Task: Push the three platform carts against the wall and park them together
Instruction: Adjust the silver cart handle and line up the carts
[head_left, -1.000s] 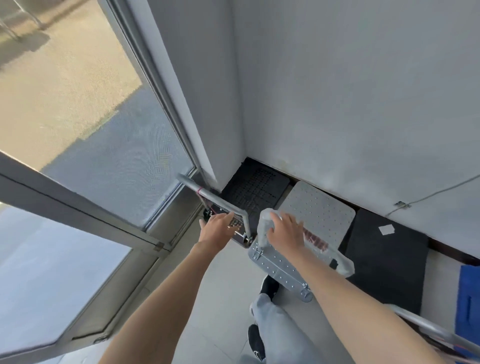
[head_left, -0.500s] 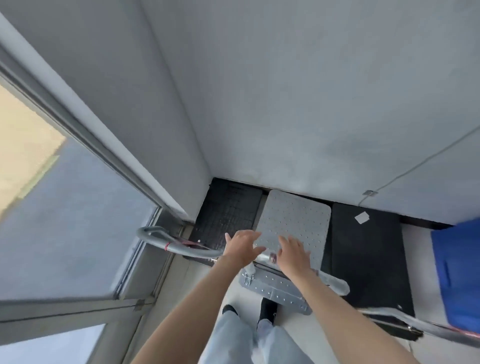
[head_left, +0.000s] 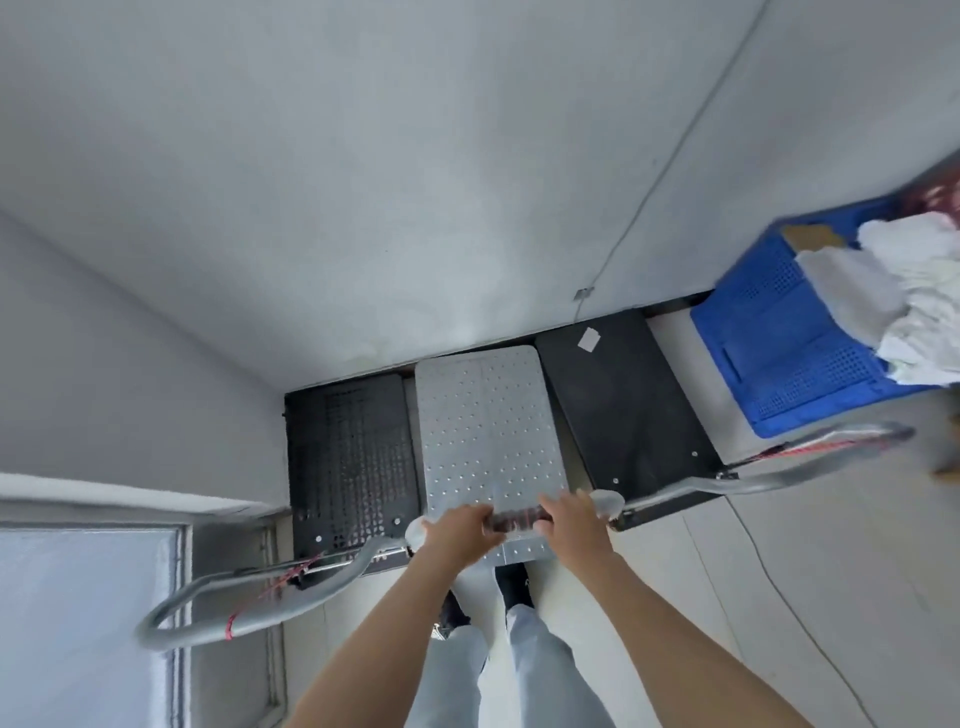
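Counted three platform carts, parked side by side and nose-in to the wall (head_left: 415, 182): black perforated cart (head_left: 353, 457) in the corner, silver cart (head_left: 488, 431) in the middle, plain black cart (head_left: 623, 410) on the right. Noted two hands, both on the silver cart's wrapped handle (head_left: 514, 518) — left hand (head_left: 460, 535) and right hand (head_left: 574, 522), each curled round the bar.

Judged the step in hand as the final seating of the silver cart between its neighbours. Could not confirm its contact with the wall from this angle.

Recommend next a short, straight push, then release — keeping clear of the neighbouring handles (head_left: 249, 608). Also logged one blue crate (head_left: 779, 353) holding white cloths (head_left: 893, 291), near the plain black cart.
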